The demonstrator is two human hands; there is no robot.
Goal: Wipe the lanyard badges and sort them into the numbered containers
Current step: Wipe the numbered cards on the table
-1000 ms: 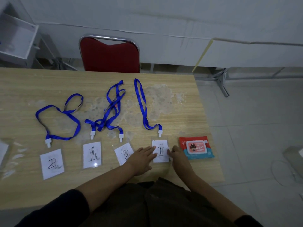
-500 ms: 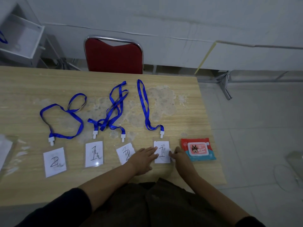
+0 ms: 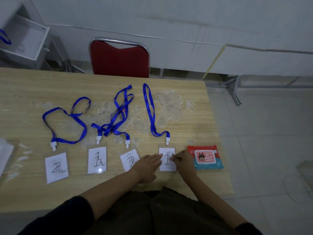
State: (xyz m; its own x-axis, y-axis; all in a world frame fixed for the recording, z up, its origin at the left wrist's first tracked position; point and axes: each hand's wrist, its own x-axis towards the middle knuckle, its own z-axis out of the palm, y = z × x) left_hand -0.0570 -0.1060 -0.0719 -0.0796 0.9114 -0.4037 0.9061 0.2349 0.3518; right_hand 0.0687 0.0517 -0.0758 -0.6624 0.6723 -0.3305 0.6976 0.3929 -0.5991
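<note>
Badge "1" (image 3: 167,159): rightmost of four, near table (image 3: 33,89) edge; long axis toward chair, clip end away.
Left hand (image 3: 149,164): flat, fingertips on badge's left edge.
Right hand (image 3: 183,160): fingers curled, pinching right edge.
Wipes pack (image 3: 205,157): just right.
Change: hands unmoved, badge unshifted.

Badges (image 3: 97,159) marked 2, 1, 2, 1

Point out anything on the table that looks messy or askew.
The two middle lanyards are tangled across each other. The second "2" badge lies tilted, unlike its neighbours. A blotchy pale patch mars the wooden table behind them.
</note>
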